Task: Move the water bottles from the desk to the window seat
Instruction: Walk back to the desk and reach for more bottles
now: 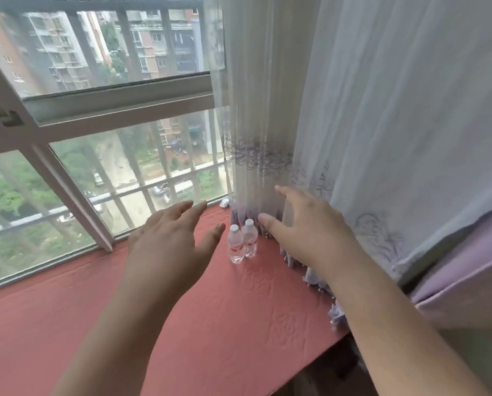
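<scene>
Left hand (167, 241) is hovering with fingers spread, holding nothing, just left of the water bottles (242, 242). The bottles are standing upright, touching, on the window seat (67, 324); likely light, thin-walled, slick, so best taken around the mid-body. Right hand (304, 232), also spread and empty, is hanging just right of the bottles, brushing the sheer curtain (267, 110), whose hem is crowding them.

One head-worn view looks forward and down, close over the window seat (239, 324), seemingly toward the window (96, 110).
</scene>
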Demonstrator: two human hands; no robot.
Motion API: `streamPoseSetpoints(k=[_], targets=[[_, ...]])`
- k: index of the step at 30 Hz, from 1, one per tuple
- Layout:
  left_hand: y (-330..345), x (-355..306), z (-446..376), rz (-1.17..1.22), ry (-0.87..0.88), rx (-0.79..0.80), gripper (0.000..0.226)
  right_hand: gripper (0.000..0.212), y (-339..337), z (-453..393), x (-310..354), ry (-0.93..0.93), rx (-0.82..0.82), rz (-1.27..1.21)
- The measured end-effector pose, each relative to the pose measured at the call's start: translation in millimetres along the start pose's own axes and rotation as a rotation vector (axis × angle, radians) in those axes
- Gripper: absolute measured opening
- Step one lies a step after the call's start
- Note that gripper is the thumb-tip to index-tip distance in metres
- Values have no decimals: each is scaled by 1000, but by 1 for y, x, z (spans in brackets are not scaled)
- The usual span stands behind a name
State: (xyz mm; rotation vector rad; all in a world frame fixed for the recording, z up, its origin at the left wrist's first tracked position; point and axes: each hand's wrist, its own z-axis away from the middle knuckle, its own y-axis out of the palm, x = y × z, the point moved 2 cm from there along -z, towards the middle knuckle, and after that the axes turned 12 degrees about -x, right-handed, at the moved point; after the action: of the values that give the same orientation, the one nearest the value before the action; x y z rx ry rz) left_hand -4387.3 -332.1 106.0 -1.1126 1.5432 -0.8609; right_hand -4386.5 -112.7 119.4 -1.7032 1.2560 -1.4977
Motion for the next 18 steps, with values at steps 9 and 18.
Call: streamPoseSetpoints(k=[9,18], targets=[[15,-72,30,112,314,150,67,67,-58,101,-53,310,-179,79],[36,-221,91,183,727,219,67,63,-139,213,-139,645,-359,206]])
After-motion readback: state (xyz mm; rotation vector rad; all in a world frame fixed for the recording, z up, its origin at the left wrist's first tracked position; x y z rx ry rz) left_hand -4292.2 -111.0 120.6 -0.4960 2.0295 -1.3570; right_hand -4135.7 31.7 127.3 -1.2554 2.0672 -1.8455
